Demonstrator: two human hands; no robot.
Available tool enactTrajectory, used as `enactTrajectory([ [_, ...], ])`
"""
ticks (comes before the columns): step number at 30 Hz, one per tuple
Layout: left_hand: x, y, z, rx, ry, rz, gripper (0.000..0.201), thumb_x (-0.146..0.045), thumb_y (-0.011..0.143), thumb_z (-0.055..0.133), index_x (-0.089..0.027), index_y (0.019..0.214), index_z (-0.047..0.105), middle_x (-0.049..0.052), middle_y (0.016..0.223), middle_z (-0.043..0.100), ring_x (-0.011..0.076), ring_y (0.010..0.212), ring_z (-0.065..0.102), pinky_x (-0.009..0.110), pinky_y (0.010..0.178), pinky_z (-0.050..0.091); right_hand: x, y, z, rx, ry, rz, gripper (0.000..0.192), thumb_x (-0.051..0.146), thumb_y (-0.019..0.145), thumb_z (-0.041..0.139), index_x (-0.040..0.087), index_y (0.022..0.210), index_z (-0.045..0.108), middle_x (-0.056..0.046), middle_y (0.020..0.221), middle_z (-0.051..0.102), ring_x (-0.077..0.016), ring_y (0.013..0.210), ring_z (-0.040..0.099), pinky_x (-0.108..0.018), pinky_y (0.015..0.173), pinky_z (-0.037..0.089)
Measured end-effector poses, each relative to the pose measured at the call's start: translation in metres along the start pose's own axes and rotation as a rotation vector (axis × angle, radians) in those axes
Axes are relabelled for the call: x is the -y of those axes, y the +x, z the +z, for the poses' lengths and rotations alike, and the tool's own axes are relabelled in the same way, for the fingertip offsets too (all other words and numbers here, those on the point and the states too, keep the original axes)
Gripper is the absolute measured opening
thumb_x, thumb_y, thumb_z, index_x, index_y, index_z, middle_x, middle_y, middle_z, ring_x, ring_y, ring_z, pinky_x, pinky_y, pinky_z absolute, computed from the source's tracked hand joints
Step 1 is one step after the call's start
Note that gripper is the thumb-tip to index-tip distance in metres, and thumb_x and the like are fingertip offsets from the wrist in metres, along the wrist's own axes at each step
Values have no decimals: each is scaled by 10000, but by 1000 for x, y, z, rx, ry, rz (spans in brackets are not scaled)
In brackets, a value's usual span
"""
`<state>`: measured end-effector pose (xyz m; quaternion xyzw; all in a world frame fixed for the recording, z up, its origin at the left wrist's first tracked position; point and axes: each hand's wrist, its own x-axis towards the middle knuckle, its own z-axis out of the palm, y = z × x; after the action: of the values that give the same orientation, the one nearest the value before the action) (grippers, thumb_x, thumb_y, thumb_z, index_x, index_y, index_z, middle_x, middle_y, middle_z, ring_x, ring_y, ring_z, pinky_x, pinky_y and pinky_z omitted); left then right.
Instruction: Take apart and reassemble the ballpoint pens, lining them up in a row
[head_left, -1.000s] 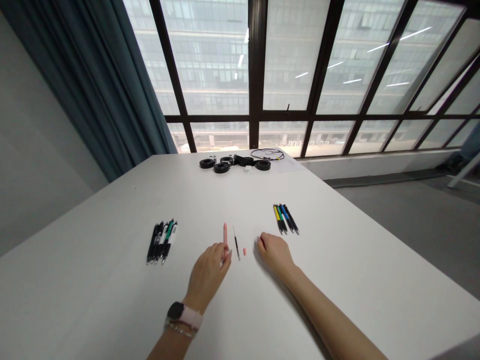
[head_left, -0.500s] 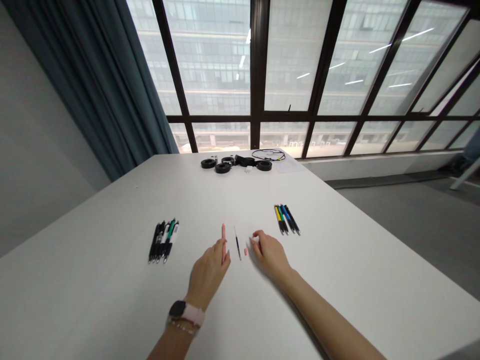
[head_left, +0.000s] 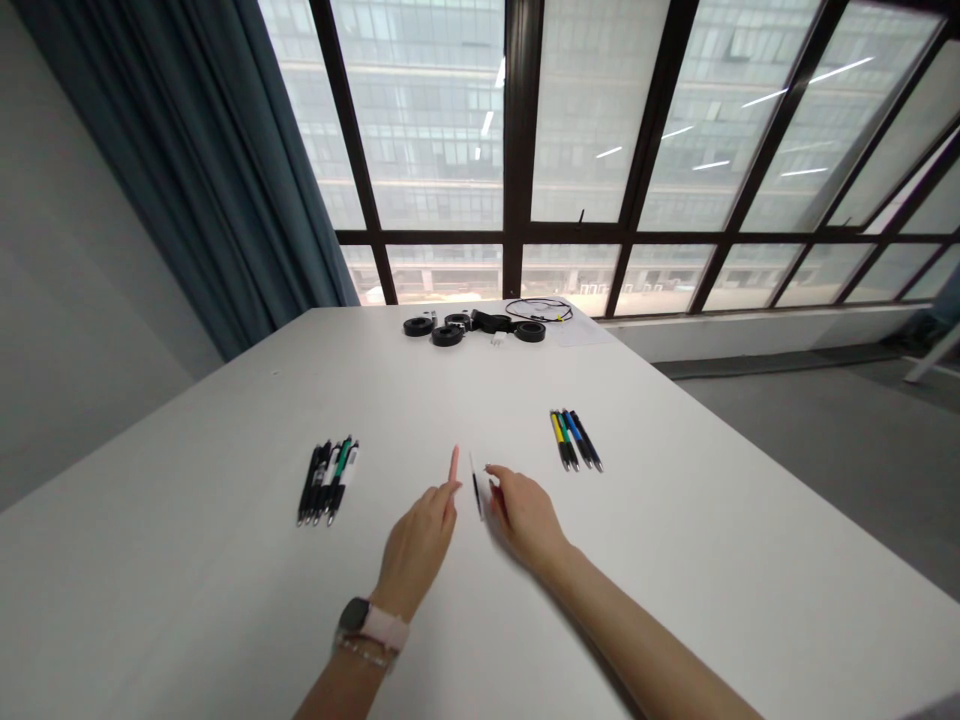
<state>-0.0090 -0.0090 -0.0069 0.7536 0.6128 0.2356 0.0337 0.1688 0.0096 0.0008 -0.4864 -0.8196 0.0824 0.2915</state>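
Two-handed handling of a pen in separate parts on a white table [head_left: 225,600]. The left hand [head_left: 418,538] had its thumb and fingers clamped on a pink pen barrel [head_left: 454,463], whose far end projected beyond the fingertips, toward the window [head_left: 442,120]. The slim, dark-and-clear ink refill [head_left: 475,487] lay between the hands, apart from the barrel. At its right side, the thumb and forefinger of the right hand [head_left: 527,515] stood slightly apart, with nothing visible between them; whether either tip touched the refill could not be told. The step in hand was judged to be a reach for the refill, and the next move to call for a fine pinch on its narrow shaft while the barrel was kept steady. A row of black, white and green pens [head_left: 328,483] lay to the left, and yellow, green, blue and black pens [head_left: 576,440] to the right. No brand or lettering was legible: the marks on the white barrels were too small to read, and the wristwatch [head_left: 355,613] showed a dark face.
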Motion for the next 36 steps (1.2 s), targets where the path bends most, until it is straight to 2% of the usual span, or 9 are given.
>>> enactTrajectory([
  [4, -1, 1, -4, -34, -180, -87, 358, -301, 943, 276, -212, 1156, 549, 64, 1032, 653, 183, 909, 621, 324, 809, 477, 5, 2, 5, -45, -112, -83, 306, 125, 895, 437, 139, 1196, 488, -82, 958, 644, -203, 849, 576, -305, 728, 415],
  [9, 7, 5, -2, -123, -478, -222, 383, -388, 915, 320, -216, 1160, 559, 46, 872, 640, 166, 668, 600, 291, 594, 475, 16, 9, 11, -12, -261, -252, 306, 153, 871, 507, 138, 1177, 503, -73, 906, 633, -204, 798, 544, -318, 676, 374],
  [14, 12, 6, 2, -105, -687, -305, 331, -406, 894, 358, -206, 1040, 578, -5, 730, 560, 138, 559, 520, 261, 523, 420, 24, 15, 15, 4, -321, -199, 335, 188, 833, 572, 130, 1157, 507, -72, 895, 634, -221, 806, 524, -339, 695, 340],
  [18, 12, 5, 3, -103, -731, -327, 290, -420, 890, 370, -213, 960, 560, -31, 669, 511, 132, 537, 489, 256, 523, 401, 24, 15, 14, 40, -307, -168, 246, 176, 828, 570, 146, 1068, 530, -71, 861, 636, -228, 814, 515, -345, 719, 315],
  [23, 11, 5, 3, -104, -733, -338, 297, -421, 895, 355, -216, 962, 559, -19, 698, 522, 139, 557, 496, 263, 540, 406, 23, 15, 14, 89, -283, -151, 228, 164, 861, 528, 149, 1088, 520, -92, 881, 658, -236, 830, 522, -351, 724, 306],
  [29, 10, 3, 2, -104, -708, -342, 332, -433, 897, 347, -205, 1000, 565, -7, 727, 562, 141, 572, 515, 266, 555, 421, 25, 18, 12, 146, -275, -216, 236, 97, 892, 452, 158, 1112, 513, -83, 838, 670, -231, 811, 539, -354, 718, 312],
  [36, 11, 3, 1, -133, -715, -342, 327, -412, 900, 348, -204, 1023, 568, 2, 758, 577, 135, 576, 519, 265, 560, 440, 28, 18, 10, 147, -309, -278, 252, 132, 925, 466, 154, 1174, 499, -61, 832, 668, -206, 783, 554, -333, 710, 319],
])
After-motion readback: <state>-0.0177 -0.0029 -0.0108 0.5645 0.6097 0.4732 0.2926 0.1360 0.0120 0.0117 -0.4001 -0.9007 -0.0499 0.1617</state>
